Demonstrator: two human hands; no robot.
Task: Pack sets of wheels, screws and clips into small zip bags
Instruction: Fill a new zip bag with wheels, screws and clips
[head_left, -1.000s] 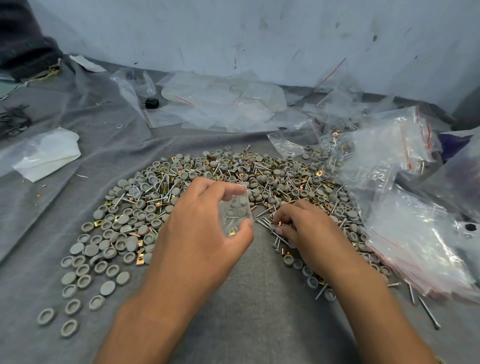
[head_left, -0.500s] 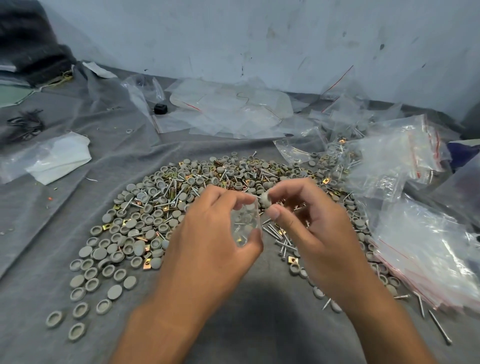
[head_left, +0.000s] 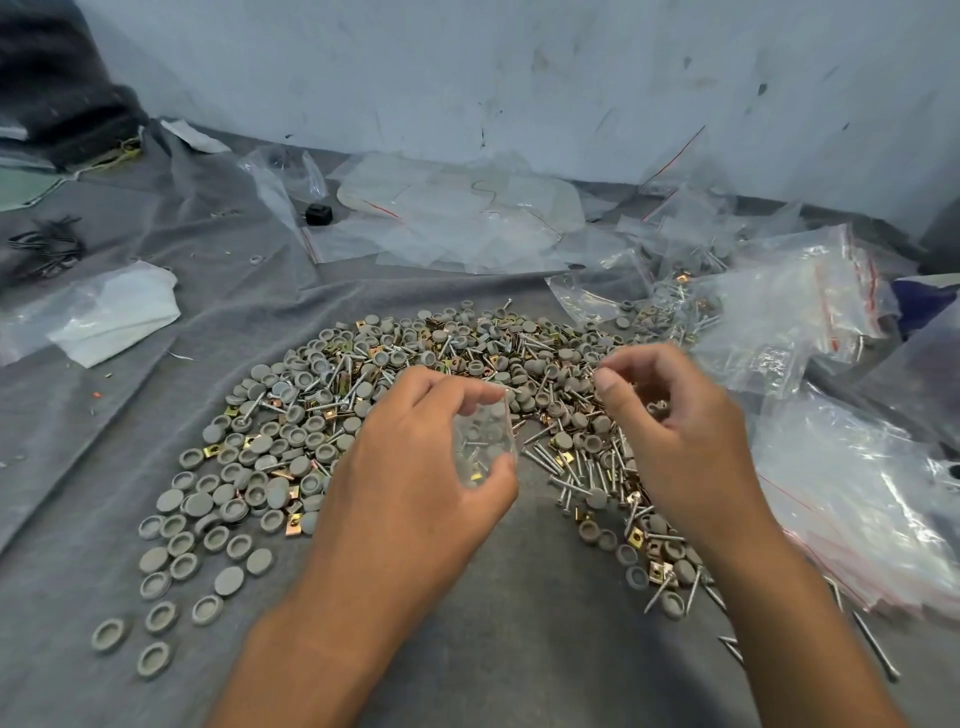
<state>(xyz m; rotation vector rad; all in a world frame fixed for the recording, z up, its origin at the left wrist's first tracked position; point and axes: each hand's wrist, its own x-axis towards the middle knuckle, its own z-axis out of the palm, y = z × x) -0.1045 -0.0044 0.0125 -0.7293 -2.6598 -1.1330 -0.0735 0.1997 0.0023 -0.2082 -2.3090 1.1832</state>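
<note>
Mid-fill, by the look of it: small zip bag (head_left: 484, 441) at centre frame, pinched in the left hand (head_left: 415, 483) with thumb below and fingers curled over the top, mouth apparently turned toward the right. Already inside: grey wheels, a few screws and what looks like a brass clip. Right hand (head_left: 675, 441) just right of centre, raised above the pile, fingers curled and thumb near the fingertips as if pinching something; whether any piece is actually held cannot be told through the blur. Loose stock spread in an arc across the middle of the frame: grey wheels (head_left: 249, 467) thickest toward the left, screws (head_left: 576, 467) and brass clips (head_left: 566, 458) bunched under and beside the right hand. Empty and filled bags (head_left: 857, 499) heaped along the right edge, more plastic toward the upper centre, all on grey cloth (head_left: 519, 623). To do this step well: keep the bag mouth held wide and steady, bring each piece right over the opening before letting go, count by type so the set comes out complete, feed screws in head first so points do not pierce the film, and seal only once the count is right.
</note>
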